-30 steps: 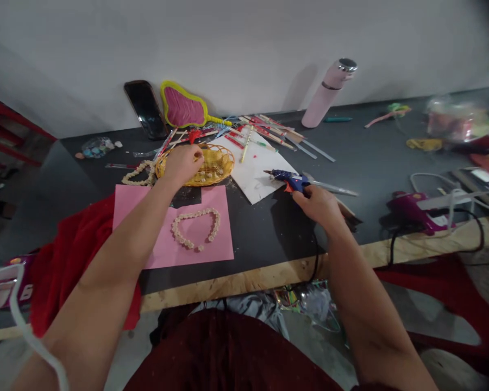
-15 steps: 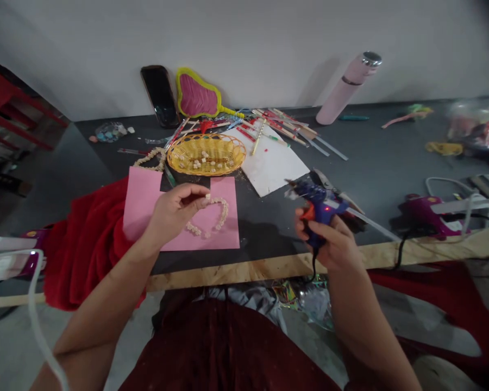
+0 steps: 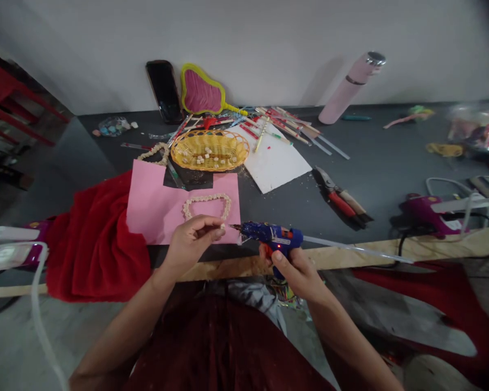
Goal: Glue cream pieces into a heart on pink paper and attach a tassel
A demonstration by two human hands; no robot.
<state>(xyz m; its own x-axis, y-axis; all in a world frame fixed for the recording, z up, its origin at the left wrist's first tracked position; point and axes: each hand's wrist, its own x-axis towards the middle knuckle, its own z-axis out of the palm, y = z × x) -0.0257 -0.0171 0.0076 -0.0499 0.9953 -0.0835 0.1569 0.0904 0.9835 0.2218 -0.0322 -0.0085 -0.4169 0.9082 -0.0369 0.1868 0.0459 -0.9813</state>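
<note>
My left hand (image 3: 191,241) pinches a small cream-coloured piece (image 3: 223,226) between thumb and fingertips, over the front of a pink sheet (image 3: 146,201). My right hand (image 3: 295,271) is wrapped round the handle of a blue hot glue gun (image 3: 264,232), whose red light is lit. Its nozzle points left, right at the small piece; whether the two touch I cannot tell. A clear glue stick (image 3: 350,248) juts from the gun's rear. On the sheet lies an outline of similar cream pieces (image 3: 207,197), its lower part hidden behind my left hand.
Behind the sheet stands a yellow wicker basket (image 3: 175,157) with several loose pieces. Pliers (image 3: 340,198) lie to the right, near a white board (image 3: 277,171). A red cloth (image 3: 98,244) hangs over the table edge at left. A pink flask (image 3: 344,95) leans against the wall.
The glue gun has swung down and left, from pointing away to pointing at the piece in my left hand. My left hand has moved toward me and right, uncovering the outline's top.
</note>
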